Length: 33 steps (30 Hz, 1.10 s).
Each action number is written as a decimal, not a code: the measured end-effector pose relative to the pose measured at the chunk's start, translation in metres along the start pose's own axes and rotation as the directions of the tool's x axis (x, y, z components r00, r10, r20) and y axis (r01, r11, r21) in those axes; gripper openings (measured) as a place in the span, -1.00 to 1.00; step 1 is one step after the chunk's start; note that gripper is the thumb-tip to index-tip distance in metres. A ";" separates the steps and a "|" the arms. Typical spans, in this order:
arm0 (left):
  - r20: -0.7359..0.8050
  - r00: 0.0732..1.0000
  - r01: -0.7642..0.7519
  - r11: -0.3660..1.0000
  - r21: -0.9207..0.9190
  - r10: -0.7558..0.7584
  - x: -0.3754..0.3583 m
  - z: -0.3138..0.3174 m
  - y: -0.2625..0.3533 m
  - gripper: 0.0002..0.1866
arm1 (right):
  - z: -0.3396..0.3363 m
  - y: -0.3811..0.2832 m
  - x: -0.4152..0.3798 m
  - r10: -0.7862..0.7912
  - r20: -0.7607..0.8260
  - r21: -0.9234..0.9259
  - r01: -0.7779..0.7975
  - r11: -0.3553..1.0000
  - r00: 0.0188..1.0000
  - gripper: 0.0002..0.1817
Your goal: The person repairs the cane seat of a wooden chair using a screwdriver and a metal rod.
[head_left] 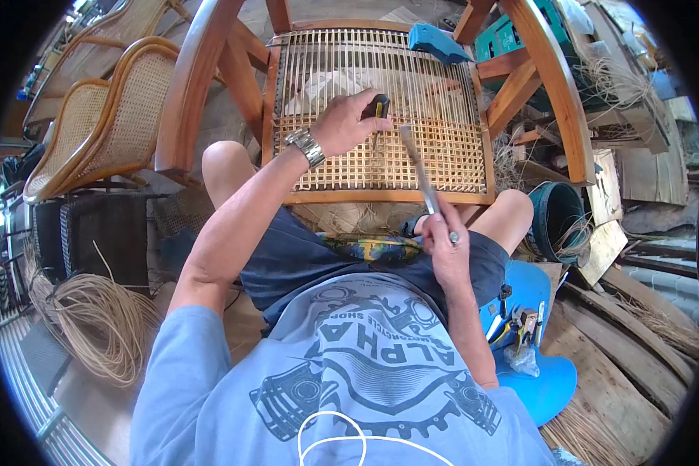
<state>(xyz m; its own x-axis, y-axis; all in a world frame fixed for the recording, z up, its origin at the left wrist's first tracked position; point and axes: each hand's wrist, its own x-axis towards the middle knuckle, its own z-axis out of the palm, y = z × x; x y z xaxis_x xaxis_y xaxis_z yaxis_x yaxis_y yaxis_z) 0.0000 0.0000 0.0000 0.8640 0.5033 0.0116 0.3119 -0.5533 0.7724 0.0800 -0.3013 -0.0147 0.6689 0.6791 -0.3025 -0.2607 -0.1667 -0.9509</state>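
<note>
A wooden chair frame (pixel 485 159) stands before me, its seat strung with cane strands (pixel 435 167). Woven lattice fills the near half; the far half has mostly lengthwise strands. Over the seat's middle, my left hand (pixel 346 126) is closed on an upright screwdriver (pixel 380 106) with a black and yellow handle, its thin shaft pointing down at the weave. My right hand (pixel 448 247) grips a long metal tool (pixel 425 180) at its lower end. The tool's brownish far end is beside the screwdriver, above the lattice. A blue block-like object (pixel 438 44) rests on the far right seat corner.
Cane-backed chairs (pixel 136 105) stand at the left, above a coil of cane (pixel 93 326). To my right are a dark bucket (pixel 555 221) with loose strands and a blue plastic seat (pixel 544 388) bearing tools. Planks lie at far right. My knees flank the seat's near edge.
</note>
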 end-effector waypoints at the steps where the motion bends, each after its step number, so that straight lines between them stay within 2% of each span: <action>1: -0.019 1.000 -0.009 0.999 -0.034 0.008 0.002 -0.001 -0.004 -0.68 | 0.002 -0.002 0.000 0.000 0.088 -0.048 0.004 0.999 0.996 -0.49; 2: -0.037 0.999 -0.018 0.998 -0.067 0.016 0.003 -0.002 -0.008 -0.69 | 0.005 -0.004 -0.001 0.005 0.174 -0.094 0.012 0.996 0.985 -0.52; 3: -0.054 0.989 0.136 0.990 -0.040 -0.138 -0.002 -0.014 0.013 -0.70 | 0.002 -0.006 -0.006 0.025 0.168 -0.077 -0.013 0.997 0.985 -0.52; 5: -0.276 0.961 -0.037 0.980 -0.196 -0.019 0.010 -0.023 -0.008 -0.70 | 0.000 -0.010 0.000 -0.028 0.009 0.037 0.028 0.999 1.000 -0.53; 6: -0.316 0.948 -0.103 0.972 -0.211 0.032 0.017 -0.027 -0.011 -0.69 | -0.003 -0.013 0.005 -0.028 -0.012 0.070 0.028 0.997 1.000 -0.53; 9: -0.242 0.970 -0.028 0.990 -0.138 -0.007 0.017 -0.020 -0.014 -0.65 | -0.003 -0.011 0.012 -0.017 -0.048 0.095 0.021 0.995 0.999 -0.53; 13: -0.145 0.989 0.000 0.998 -0.071 -0.010 0.016 -0.003 -0.017 -0.66 | 0.006 -0.009 0.017 -0.037 -0.022 0.086 0.039 0.996 0.999 -0.53; 14: -0.159 0.985 -0.068 0.998 -0.019 0.064 0.016 0.003 -0.020 -0.62 | 0.008 -0.008 0.018 -0.036 -0.028 0.092 0.038 0.995 0.999 -0.53; 16: -0.169 0.966 -0.183 0.980 0.078 0.194 0.017 0.006 -0.014 -0.61 | 0.010 -0.007 0.019 -0.043 0.126 -0.052 0.050 0.997 0.991 -0.53; 17: -0.162 0.966 -0.189 0.979 0.079 0.200 0.018 0.004 -0.013 -0.61 | 0.009 -0.007 0.020 -0.045 0.118 -0.048 0.051 0.998 0.992 -0.53; 19: -0.145 0.989 0.008 1.000 -0.014 -0.010 0.013 -0.012 0.012 -0.64 | 0.009 -0.011 0.020 -0.023 0.097 -0.087 0.032 0.996 0.995 -0.52; 20: -0.230 0.965 -0.163 0.978 -0.132 0.130 0.024 -0.008 -0.011 -0.67 | 0.009 -0.016 0.017 0.011 0.038 -0.011 -0.011 1.000 0.999 -0.52; 21: -0.222 0.966 -0.165 0.978 -0.128 0.134 0.024 -0.012 -0.010 -0.67 | 0.010 -0.015 0.019 0.011 0.032 -0.003 -0.011 1.000 0.999 -0.52; 23: -0.133 0.991 0.001 1.000 -0.020 -0.003 0.029 -0.018 -0.004 -0.69 | 0.009 -0.014 0.028 -0.050 -0.026 0.041 0.051 0.998 0.998 -0.53; 24: -0.225 0.967 -0.129 0.991 -0.044 0.116 0.033 -0.013 -0.005 -0.67 | 0.013 -0.010 0.031 -0.102 -0.027 -0.012 0.101 0.995 0.994 -0.54; 25: -0.219 0.968 -0.138 0.990 -0.041 0.126 0.036 -0.014 -0.009 -0.67 | 0.015 -0.006 0.034 -0.106 -0.036 -0.007 0.106 0.994 0.994 -0.54; 27: -0.151 0.983 -0.119 0.990 -0.069 0.108 0.039 -0.017 -0.015 -0.66 | 0.019 -0.004 0.035 -0.122 0.124 -0.126 0.137 0.982 0.985 -0.54; 28: -0.147 0.983 -0.123 0.990 -0.067 0.112 0.041 -0.019 -0.016 -0.66 | 0.017 -0.009 0.034 -0.075 0.170 -0.125 0.097 0.987 0.983 -0.55; 29: -0.157 0.979 -0.145 0.985 -0.098 0.128 0.043 -0.020 -0.017 -0.65 | 0.017 -0.013 0.034 -0.078 0.166 -0.120 0.099 0.988 0.983 -0.55; 31: -0.176 0.973 -0.178 0.970 -0.165 0.149 0.042 -0.018 -0.022 -0.64 | 0.020 -0.018 0.029 -0.147 0.015 -0.051 0.147 0.988 0.989 -0.54; 33: -0.201 0.967 -0.190 0.971 -0.145 0.159 0.041 -0.012 -0.021 -0.64 | 0.016 -0.020 0.034 -0.172 -0.030 -0.035 0.171 0.985 0.985 -0.55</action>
<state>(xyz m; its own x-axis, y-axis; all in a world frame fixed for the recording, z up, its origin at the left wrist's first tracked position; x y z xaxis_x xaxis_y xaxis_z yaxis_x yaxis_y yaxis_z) 0.0243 0.0401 -0.0086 0.8052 0.5320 0.2619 0.0817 -0.5369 0.8397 0.0972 -0.2632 -0.0047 0.7243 0.6758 -0.1366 -0.1186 -0.0731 -0.9902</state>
